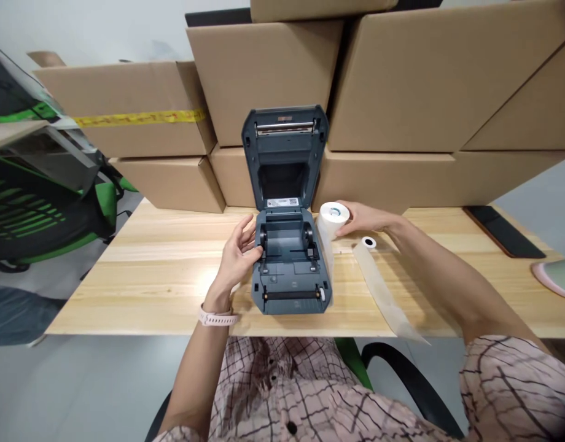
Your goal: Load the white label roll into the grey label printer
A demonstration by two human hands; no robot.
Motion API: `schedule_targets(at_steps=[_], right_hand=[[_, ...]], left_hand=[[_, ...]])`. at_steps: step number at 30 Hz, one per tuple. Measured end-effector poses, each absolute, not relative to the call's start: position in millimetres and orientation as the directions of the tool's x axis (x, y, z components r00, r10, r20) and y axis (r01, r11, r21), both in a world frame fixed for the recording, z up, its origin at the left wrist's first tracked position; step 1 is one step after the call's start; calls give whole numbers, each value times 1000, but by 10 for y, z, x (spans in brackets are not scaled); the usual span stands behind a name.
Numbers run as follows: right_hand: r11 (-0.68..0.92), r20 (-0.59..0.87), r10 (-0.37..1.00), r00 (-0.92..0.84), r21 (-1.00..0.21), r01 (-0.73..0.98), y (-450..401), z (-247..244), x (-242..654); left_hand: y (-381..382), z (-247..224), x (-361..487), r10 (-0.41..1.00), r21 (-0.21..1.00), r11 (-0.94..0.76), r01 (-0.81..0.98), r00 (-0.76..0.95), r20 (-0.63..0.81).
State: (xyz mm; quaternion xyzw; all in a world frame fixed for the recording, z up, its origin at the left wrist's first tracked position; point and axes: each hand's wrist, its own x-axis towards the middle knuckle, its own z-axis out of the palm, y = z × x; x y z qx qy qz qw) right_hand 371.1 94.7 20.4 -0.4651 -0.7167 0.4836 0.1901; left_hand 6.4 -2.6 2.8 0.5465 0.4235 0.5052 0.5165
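We seem mid-handling: our right hand (360,218) clamps the white roll (332,221) right of the open printer (285,242); our left hand (237,255), grip apart, touches the printer's edge. Next calls for steadiness.

printer (289,252) on table (167,264) | paper roll (333,223) right of it | boxes (261,80) behind

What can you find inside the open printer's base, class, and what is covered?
Inside the printer's base are two dark round holders, one on each side, and a black roller across the front. Whatever lies beneath the inner panel is covered.
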Motion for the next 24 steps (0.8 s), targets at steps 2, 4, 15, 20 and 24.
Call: schedule_targets(at_steps=[2,4,15,20,24], right_hand=[[57,-166,860,-483,-908,414,899,239,3668],[53,-98,871,-482,-956,290,810,350,3649],[659,-97,658,-747,-406,633,441,1213,2476],[721,-265,594,-760,-245,648,454,1176,2248],[713,-363,593,-719,-177,678,462,1160,2194]], left_hand=[[-27,30,61,984,992,-101,-72,137,110],[-29,32,62,982,991,-99,-88,149,112],[-17,9,69,975,990,-134,-45,176,140],[-23,11,65,972,990,-124,-66,191,135],[-35,9,65,965,987,-146,-67,208,157]])
